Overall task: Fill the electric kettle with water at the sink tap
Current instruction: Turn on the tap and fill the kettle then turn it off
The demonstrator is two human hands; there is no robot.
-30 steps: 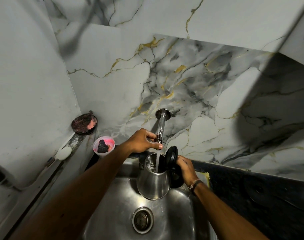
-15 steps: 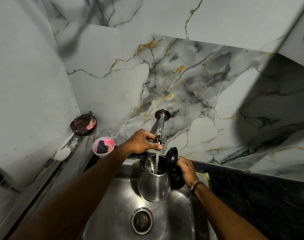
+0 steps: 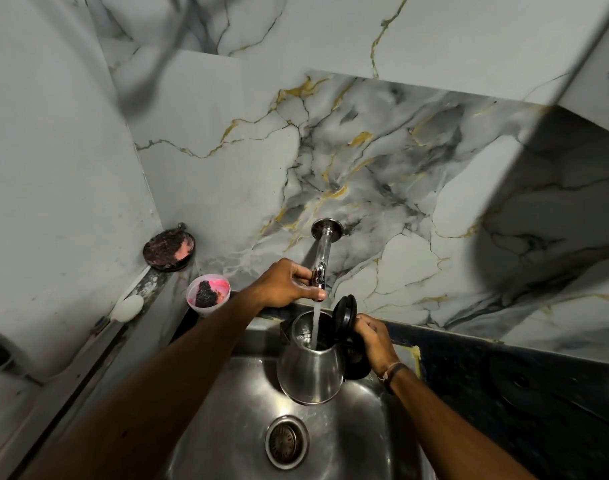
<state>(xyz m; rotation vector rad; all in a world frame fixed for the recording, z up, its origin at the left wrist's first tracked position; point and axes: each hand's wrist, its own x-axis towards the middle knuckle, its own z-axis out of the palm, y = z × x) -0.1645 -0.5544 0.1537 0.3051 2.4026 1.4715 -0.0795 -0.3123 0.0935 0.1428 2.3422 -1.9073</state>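
Note:
A stainless steel electric kettle [image 3: 310, 372] hangs over the steel sink [image 3: 227, 427], its black lid [image 3: 344, 315] flipped up. My right hand [image 3: 374, 341] grips the kettle's black handle on its right side. A chrome tap [image 3: 322, 251] sticks out of the marble wall, and a stream of water [image 3: 315, 323] falls from it into the kettle's mouth. My left hand [image 3: 285, 282] is closed on the tap's end, fingers around its lever.
A pink cup [image 3: 208, 294] with dark stuff inside stands on the ledge left of the sink. A round dark dish [image 3: 169, 249] leans in the corner, with a white soap piece [image 3: 127, 308] below it. The drain [image 3: 285, 443] lies under the kettle. Black counter [image 3: 521, 393] runs to the right.
Almost nothing has moved: both hands hold their grips and water keeps running into the kettle. The view has shifted very slightly.

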